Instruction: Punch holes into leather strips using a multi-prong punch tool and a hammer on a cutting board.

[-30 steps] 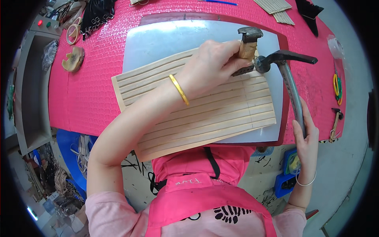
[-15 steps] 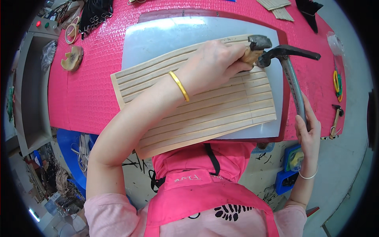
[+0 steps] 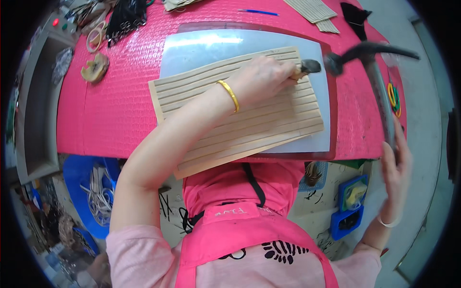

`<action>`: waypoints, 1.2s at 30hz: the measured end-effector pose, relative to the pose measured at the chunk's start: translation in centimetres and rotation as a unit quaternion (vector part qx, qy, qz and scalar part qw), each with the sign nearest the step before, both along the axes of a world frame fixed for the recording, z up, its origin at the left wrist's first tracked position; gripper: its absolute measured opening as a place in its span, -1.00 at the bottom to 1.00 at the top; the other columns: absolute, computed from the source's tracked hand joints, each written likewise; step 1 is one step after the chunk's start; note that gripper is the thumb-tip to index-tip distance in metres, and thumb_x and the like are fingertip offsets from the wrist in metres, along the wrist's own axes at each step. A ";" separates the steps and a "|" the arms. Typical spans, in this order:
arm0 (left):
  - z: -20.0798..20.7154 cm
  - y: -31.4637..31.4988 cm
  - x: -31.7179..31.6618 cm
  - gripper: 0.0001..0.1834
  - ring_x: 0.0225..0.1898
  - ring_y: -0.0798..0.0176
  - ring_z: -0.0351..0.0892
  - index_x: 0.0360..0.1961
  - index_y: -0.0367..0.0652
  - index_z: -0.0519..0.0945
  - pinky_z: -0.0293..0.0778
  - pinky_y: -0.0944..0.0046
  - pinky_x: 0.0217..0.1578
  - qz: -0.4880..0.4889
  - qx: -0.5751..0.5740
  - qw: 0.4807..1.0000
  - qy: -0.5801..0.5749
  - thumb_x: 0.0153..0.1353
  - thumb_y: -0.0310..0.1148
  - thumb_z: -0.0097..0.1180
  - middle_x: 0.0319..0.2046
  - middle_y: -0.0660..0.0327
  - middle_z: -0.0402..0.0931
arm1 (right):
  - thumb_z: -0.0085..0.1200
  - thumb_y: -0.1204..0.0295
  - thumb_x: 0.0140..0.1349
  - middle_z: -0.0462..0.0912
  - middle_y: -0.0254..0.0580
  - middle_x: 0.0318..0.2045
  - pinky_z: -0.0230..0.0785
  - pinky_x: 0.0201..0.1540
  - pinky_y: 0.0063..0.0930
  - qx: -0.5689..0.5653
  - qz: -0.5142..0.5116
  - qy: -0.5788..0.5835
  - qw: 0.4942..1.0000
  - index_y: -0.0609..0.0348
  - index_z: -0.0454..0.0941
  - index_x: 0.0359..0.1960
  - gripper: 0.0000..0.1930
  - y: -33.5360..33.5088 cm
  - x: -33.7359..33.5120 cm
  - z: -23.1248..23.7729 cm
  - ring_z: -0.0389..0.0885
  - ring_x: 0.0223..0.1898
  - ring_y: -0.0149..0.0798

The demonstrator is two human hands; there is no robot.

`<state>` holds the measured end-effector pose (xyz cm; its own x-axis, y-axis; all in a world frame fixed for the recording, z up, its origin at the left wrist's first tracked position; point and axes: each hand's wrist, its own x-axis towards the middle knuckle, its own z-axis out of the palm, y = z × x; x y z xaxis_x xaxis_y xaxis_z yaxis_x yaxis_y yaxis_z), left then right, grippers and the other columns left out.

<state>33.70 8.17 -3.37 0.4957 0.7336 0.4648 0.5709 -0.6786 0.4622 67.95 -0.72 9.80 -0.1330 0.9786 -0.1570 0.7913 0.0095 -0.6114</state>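
Head view, hammer: ½ sec ago its face looked right up by the tool; now it's off to the R w/ a gap betw. them. Face is blurry, so it's prob. moving.
What that means: my guess, no hit is landing now; it's betw. taps.
R hand: wrapped round the low end of the hammer's handle; a bit blurry.
L hand: squeezed tight on the tool.
Tool: black top, tan body, near the sheet's R edge. Looks tipped more to the R than 1 sec ago. Low end is hidden by the L hand, so can't tell if it touches.
Sheet: tan w/ stripes, on the white board; near L corner pokes past the pink table. Whole view shifted, so can't tell if the sheet moved.
Blue tub: pale cords in it.
Top bin: sth yellow in it.
Low bin: dark bits, too small to tell.
Basket: brown bunch in it.
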 end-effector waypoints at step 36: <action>0.4 -1.2 0.4 -0.77 -0.54 -0.07 0.46 -0.51 -0.22 0.40 0.37 0.06 -0.53 0.055 -0.028 0.997 -0.049 0.03 -0.28 0.11 -0.65 0.01 0.44 | -0.08 0.47 0.18 0.37 -0.50 -0.63 -0.04 -0.68 -0.79 -0.030 -0.011 0.144 0.989 0.17 0.26 0.14 -0.55 1.4 -4.4 -8.2 0.12 -0.72 -0.65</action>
